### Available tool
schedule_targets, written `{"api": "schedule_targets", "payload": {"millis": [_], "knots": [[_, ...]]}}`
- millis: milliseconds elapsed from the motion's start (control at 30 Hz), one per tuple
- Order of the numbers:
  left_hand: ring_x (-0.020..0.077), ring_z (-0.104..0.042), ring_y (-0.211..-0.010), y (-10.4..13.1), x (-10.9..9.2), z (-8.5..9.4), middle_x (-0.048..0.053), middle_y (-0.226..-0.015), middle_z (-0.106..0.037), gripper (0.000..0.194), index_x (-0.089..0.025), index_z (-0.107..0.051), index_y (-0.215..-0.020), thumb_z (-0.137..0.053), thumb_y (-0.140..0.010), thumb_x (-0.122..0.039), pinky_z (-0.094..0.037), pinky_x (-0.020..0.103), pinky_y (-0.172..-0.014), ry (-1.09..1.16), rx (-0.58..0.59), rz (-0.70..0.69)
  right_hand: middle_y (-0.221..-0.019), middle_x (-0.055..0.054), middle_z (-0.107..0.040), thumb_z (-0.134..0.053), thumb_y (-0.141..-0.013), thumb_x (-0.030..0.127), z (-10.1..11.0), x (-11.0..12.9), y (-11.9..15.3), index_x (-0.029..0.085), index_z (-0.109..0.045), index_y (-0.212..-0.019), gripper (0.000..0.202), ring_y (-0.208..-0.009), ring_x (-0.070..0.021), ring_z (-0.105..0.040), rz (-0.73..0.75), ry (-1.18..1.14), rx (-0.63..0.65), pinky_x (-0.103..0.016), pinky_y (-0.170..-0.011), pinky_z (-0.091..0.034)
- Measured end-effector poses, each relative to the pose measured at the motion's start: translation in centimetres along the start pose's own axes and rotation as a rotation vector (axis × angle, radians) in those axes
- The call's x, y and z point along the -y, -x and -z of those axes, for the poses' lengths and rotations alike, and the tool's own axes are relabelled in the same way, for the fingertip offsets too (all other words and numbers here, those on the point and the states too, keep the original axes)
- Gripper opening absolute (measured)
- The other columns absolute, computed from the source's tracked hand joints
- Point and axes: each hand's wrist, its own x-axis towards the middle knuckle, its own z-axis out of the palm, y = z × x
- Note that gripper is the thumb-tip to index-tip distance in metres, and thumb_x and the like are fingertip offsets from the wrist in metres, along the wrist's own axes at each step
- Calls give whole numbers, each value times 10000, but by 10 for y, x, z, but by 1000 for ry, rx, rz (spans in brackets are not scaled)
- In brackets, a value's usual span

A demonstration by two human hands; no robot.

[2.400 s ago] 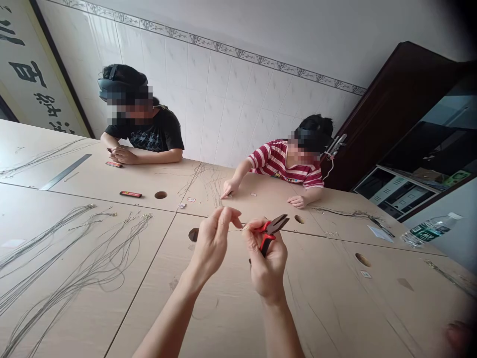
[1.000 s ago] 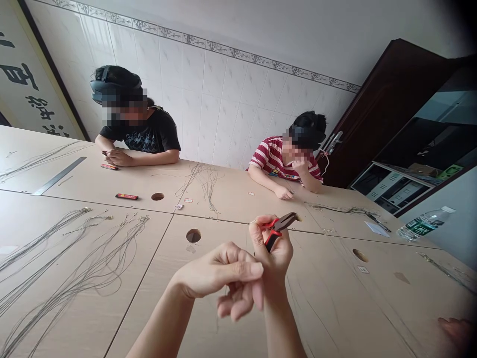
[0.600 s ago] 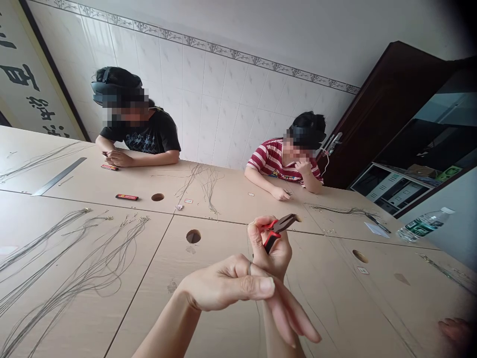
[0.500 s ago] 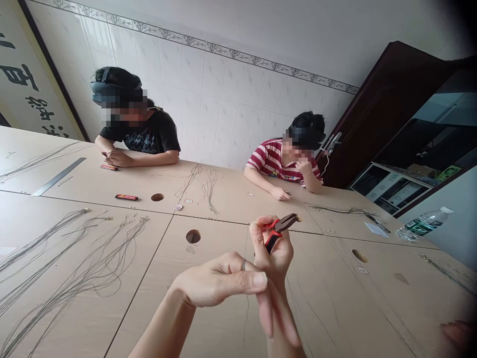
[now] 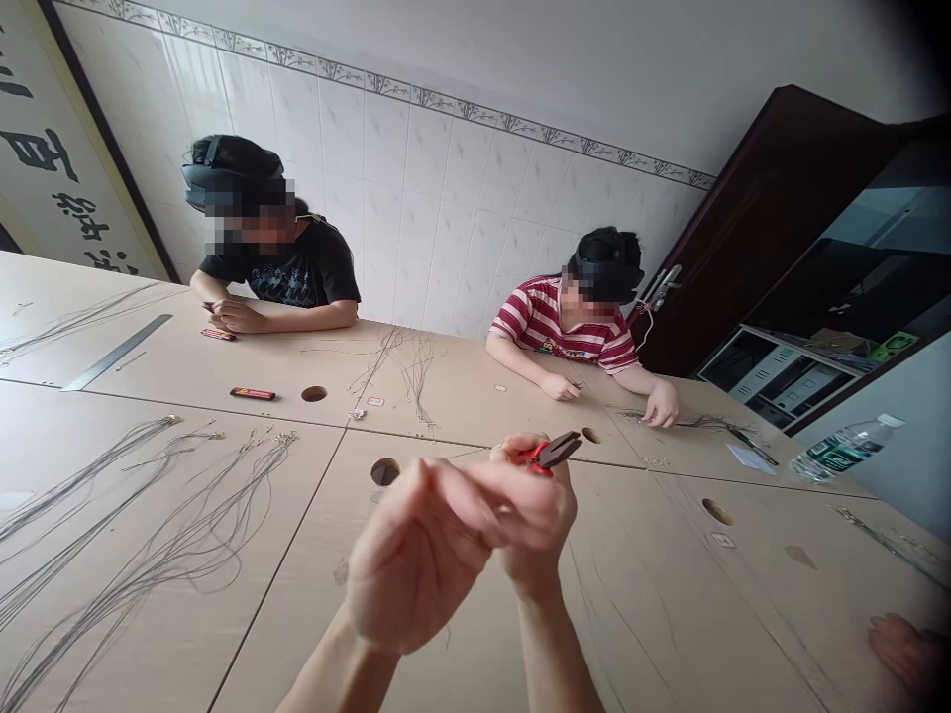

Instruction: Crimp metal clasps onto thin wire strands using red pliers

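Observation:
My right hand [image 5: 536, 560] is closed around small pliers [image 5: 559, 453] with red and black handles. Their dark jaws point up and right, slightly apart. In front of it is my left hand [image 5: 438, 555], palm towards me, its fingers curled to the right and overlapping the right hand and the plier handles. Those fingers are partly blurred, and I cannot make out what they hold. Below the left palm a short bit of thin dark strand [image 5: 448, 637] shows against the table [image 5: 297, 634].
Bundles of thin grey cords [image 5: 215, 495] lie at left. Beyond are a steel ruler [image 5: 119, 352], a red-and-black box cutter [image 5: 253, 394] and a water bottle [image 5: 847, 448]. Two people sit opposite. Another person's hand [image 5: 902, 644] rests at the right edge. Round holes [image 5: 384, 472] pierce the tabletop.
My left hand has turned palm towards me, and its fingers have gone from stretched downward to curled. The pliers have shifted slightly left and down. The person in stripes has lowered a hand to the cords.

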Motion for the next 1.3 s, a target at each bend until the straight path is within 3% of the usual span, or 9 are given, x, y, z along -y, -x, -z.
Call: {"api": "schedule_targets", "payload": {"millis": [133, 300, 400, 567, 733, 833, 1067, 1200, 1300], "knots": [[186, -625, -1206, -6, -7, 1, 8, -1261, -692, 512, -292, -767, -1044, -267, -1048, -405, -560, 285, -961, -76, -347, -261, -882, 10, -584, -607, -896, 218, -1, 6, 2, 235, -591, -937, 48, -788, -120, -558, 71, -72, 36, -262, -736, -471], [197, -511, -1333, -16, -4, 16, 53, -1379, -610, 412, -232, -725, -1127, -354, -1035, -386, -451, 332, -1106, -94, -649, -331, -839, 20, -537, -555, -930, 157, -9, 12, 9, 237, -571, -930, 83, -741, -102, -530, 118, -138, 191, -225, -667, -442], [212, -520, -1323, -17, 3, 20, 76, -1338, -639, 350, -195, -743, -1067, -446, -1011, -370, -421, 340, -1128, -194, -646, -241, -827, 21, -522, -542, -935, 150, -11, 12, 10, 233, -561, -917, 87, -725, -103, -515, 131, -130, 226, -222, -637, -431], [257, -613, -1203, -13, 10, 20, 104, -1233, -690, 329, -157, -760, -902, -529, -977, -380, -520, 336, -1006, -524, -467, -10, -806, 29, -522, -551, -937, 152, -8, 9, 5, 231, -544, -900, 87, -689, -94, -504, 188, -41, 174, -207, -603, -419], [247, -664, -1103, -11, 15, 20, 90, -1172, -709, 291, -172, -756, -919, -557, -963, -380, -539, 354, -973, -719, -428, 16, -822, 22, -536, -556, -938, 145, -6, 6, 1, 237, -553, -913, 95, -718, -99, -532, 242, 10, 152, -209, -608, -426], [247, -623, -1187, -14, 15, 20, 90, -1222, -691, 237, -165, -750, -952, -572, -959, -320, -535, 346, -1004, -517, -508, -69, -831, 19, -523, -546, -937, 136, -4, 5, 1, 235, -547, -920, 100, -728, -101, -524, 254, 15, 140, -214, -620, -428], [233, -608, -1226, -25, 0, 18, 152, -1358, -599, 298, -99, -649, -1154, -414, -1020, -223, -557, 317, -994, 48, -890, -255, -855, 18, -515, -520, -935, 118, -7, 5, 5, 238, -548, -948, 123, -729, -98, -519, 234, -29, 180, -216, -639, -432], [260, -612, -1221, -23, -11, 20, 177, -1393, -556, 401, -165, -437, -1427, -354, -1049, -269, -591, 358, -934, 166, -895, -230, -854, 19, -513, -507, -936, 114, -15, 5, 13, 241, -544, -955, 134, -700, -97, -498, 204, -90, 279, -218, -620, -423], [272, -567, -1275, -22, -17, 26, 158, -1419, -536, 427, -248, -398, -1465, -353, -1047, -325, -548, 430, -992, 153, -826, -255, -871, 16, -513, -504, -935, 110, -21, 4, 20, 246, -537, -964, 143, -708, -98, -497, 194, -120, 334, -221, -632, -425]]}}
